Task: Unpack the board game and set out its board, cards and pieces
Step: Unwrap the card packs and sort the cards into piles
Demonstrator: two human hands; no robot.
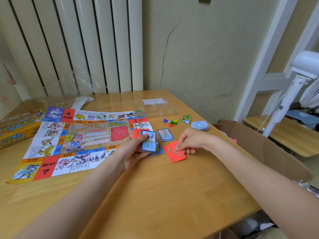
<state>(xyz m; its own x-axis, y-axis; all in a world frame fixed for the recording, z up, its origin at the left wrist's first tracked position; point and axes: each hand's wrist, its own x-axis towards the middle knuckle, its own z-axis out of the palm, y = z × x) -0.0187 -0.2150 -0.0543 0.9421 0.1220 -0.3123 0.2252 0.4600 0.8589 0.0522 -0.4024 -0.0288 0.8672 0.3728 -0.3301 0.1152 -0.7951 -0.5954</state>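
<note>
The paper game board (57,138) lies unfolded on the left of the wooden table (155,187). My left hand (133,149) grips a stack of cards (148,141) with a blue-bordered card on top, held over the board's right edge. My right hand (189,140) pinches a red card (174,152) that lies flat on the table. One blue-bordered card (165,134) lies alone behind it. Coloured pawns and a die (170,121), green tokens (186,119) and a pile of paper money (200,125) sit further back.
The yellow game box (15,130) stands at the far left. Clear plastic wrap (51,100) and a clear plastic bag (153,105) lie at the back. An open cardboard box (259,145) stands off the table's right edge, with a white fan (293,87) beyond.
</note>
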